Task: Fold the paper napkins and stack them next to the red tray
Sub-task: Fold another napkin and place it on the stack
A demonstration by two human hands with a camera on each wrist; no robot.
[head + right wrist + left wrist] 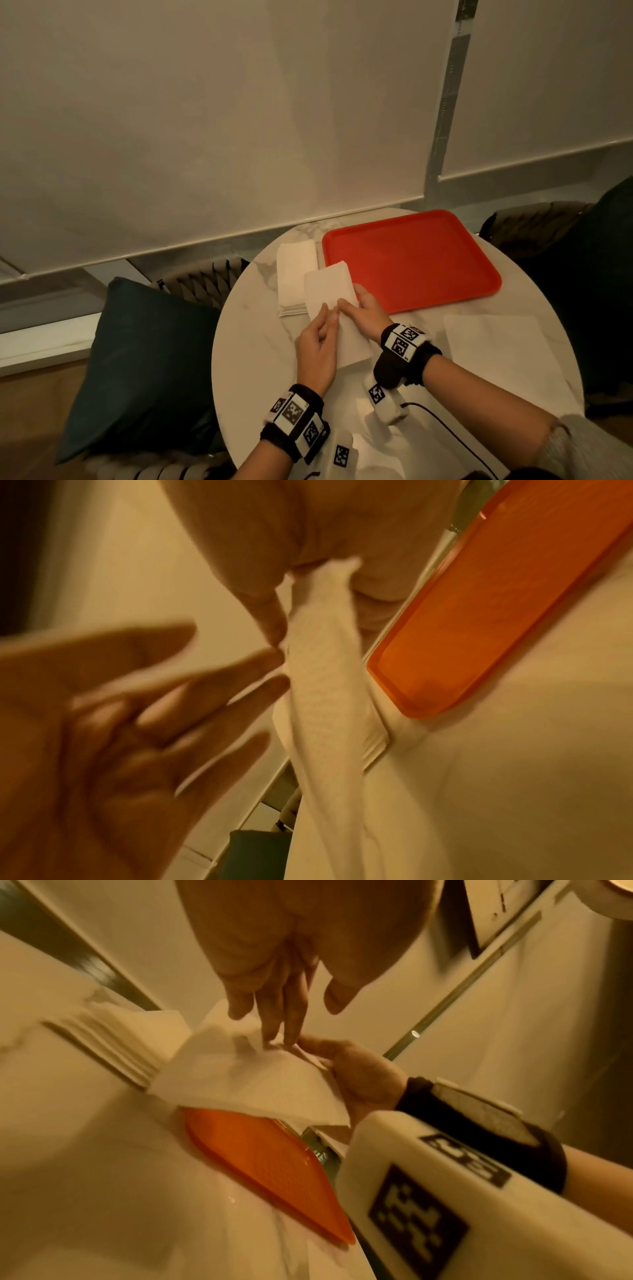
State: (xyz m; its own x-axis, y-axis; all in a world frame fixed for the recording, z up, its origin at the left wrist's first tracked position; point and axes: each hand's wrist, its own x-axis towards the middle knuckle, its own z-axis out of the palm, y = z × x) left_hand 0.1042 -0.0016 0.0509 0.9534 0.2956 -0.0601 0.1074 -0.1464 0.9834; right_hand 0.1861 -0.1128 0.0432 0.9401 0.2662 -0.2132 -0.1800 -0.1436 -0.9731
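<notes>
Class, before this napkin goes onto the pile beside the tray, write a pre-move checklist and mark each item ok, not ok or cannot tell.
1. Napkin in hand is held by both hands: ok; left hand and right hand both hold it.
2. Napkin is fully folded and creased: cannot tell; the wrist views are blurred.
3. Stack of folded napkins sits beside the red tray: ok.
4. Stack edges are even: cannot tell.
5. Tray holds no napkins: ok.
6. Unfolded napkins wait on the table: ok.
</notes>
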